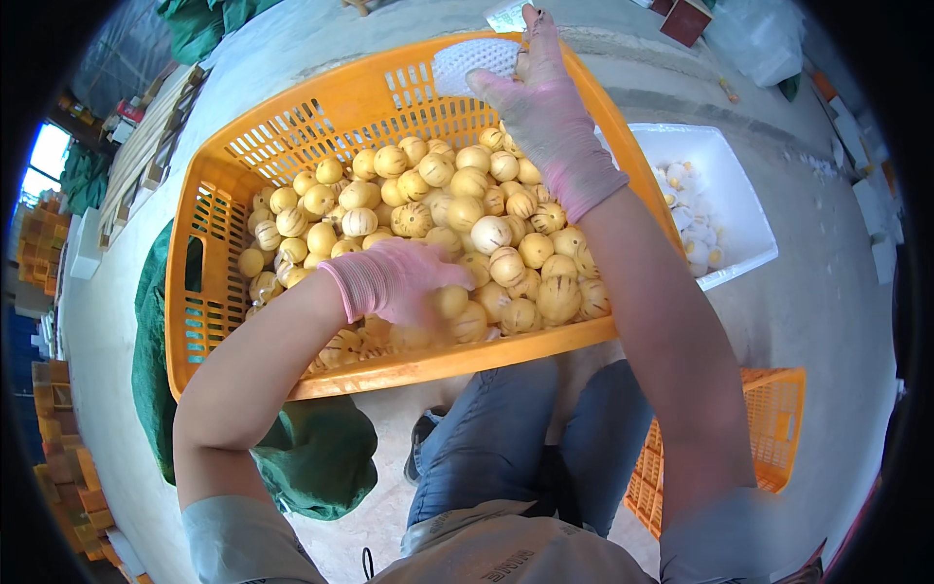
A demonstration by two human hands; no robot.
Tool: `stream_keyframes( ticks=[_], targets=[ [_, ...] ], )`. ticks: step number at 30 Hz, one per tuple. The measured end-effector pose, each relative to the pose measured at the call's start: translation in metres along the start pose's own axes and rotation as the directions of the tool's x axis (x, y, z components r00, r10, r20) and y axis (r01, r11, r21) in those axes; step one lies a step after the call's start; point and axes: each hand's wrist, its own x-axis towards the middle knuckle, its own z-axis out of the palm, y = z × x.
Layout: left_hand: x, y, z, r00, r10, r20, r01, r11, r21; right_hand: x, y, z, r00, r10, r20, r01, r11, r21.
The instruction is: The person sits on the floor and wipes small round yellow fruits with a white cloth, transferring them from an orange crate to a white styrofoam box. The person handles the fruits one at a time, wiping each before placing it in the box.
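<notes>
A large orange plastic crate (350,95) in front of me holds many yellow pepino melons (465,213) with dark purple streaks. My left hand (408,281), in a pink knit glove, reaches down among the melons at the near side. Its fingers are blurred, so whether it grips one cannot be told. Over the crate's far right corner is my right hand (543,109), its pink glove soiled grey at the palm. A white foam net sleeve (474,66) is between its thumb and fingers, with one finger pointing up. Whether the sleeve contains anything is hidden.
Right of the crate, a white foam box (737,197) contains several netted fruits (689,219). Another orange crate (777,431) stands on the floor at lower right. Green cloth (321,452) lies below the crate's left side. Wooden pallets (149,157) are at the left.
</notes>
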Motion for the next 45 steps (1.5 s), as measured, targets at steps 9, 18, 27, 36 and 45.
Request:
stream_keyframes(
  ticks=[9, 18, 27, 36, 45],
  targets=[
    [-0.022, -0.026, -0.018, 0.840, -0.051, -0.540, -0.478, 0.402, -0.781, -0.001, -0.013, -0.001, 0.999, -0.008, 0.041, 0.011, 0.998, -0.065],
    [-0.031, -0.024, -0.036, 0.171, -0.190, -0.967, -0.871, 0.430, -0.238, -0.023, -0.043, 0.012, 0.960, -0.079, 0.269, 0.058, 0.995, 0.087],
    [-0.034, -0.016, -0.040, 0.312, -0.273, -0.910, -0.922, 0.143, -0.359, -0.017, -0.039, 0.009, 0.964, -0.234, 0.127, 0.233, 0.972, 0.018],
    [-0.042, -0.004, -0.047, 0.607, -0.303, -0.734, -0.790, -0.137, -0.597, -0.029, -0.044, 0.017, 0.911, -0.300, 0.282, 0.347, 0.928, -0.133],
    [-0.045, -0.006, -0.050, 0.664, -0.470, -0.581, -0.568, 0.187, -0.801, -0.028, -0.039, 0.018, 0.944, -0.235, 0.230, 0.273, 0.950, -0.148]
  ],
)
